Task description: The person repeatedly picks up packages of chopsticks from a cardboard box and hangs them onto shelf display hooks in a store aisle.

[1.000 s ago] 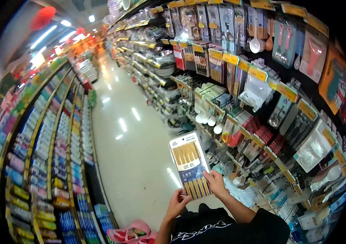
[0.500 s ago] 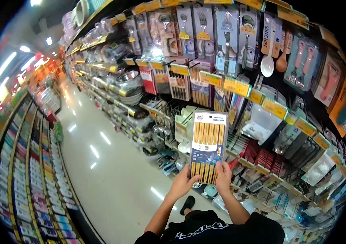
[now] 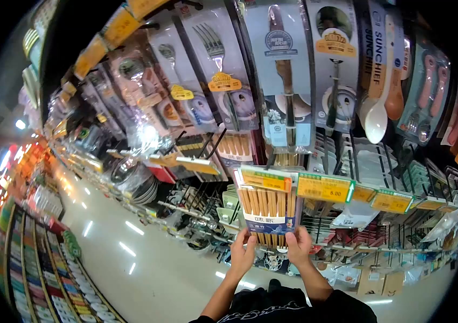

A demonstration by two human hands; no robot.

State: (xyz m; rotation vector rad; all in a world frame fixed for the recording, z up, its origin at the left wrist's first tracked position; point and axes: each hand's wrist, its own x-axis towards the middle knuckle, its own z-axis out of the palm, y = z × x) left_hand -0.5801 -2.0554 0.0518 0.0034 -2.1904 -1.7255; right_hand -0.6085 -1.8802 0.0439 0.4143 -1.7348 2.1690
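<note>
A flat pack of chopsticks point(image 3: 265, 219) with a white and blue label hangs upright between my two hands. My left hand point(image 3: 243, 253) grips its lower left edge, and my right hand point(image 3: 298, 245) grips the lower right edge, thumbs on the front. The top of the pack is partly hidden behind a yellow price tag point(image 3: 265, 180) on the rack. Just behind and above hangs a similar chopstick pack point(image 3: 234, 149) on a hook.
Packaged cutlery hangs overhead, including a fork pack point(image 3: 215, 59), a knife pack point(image 3: 280, 70) and a white spoon point(image 3: 376, 121). Another price tag point(image 3: 326, 188) sits to the right. On the left, the aisle floor point(image 3: 116, 264) runs beside a lower shelf of goods point(image 3: 40, 264).
I am closer to the rack, and the cutlery looks larger. The chopstick pack has gone from in front of the shelf to partly behind the price tags, still in both hands.
</note>
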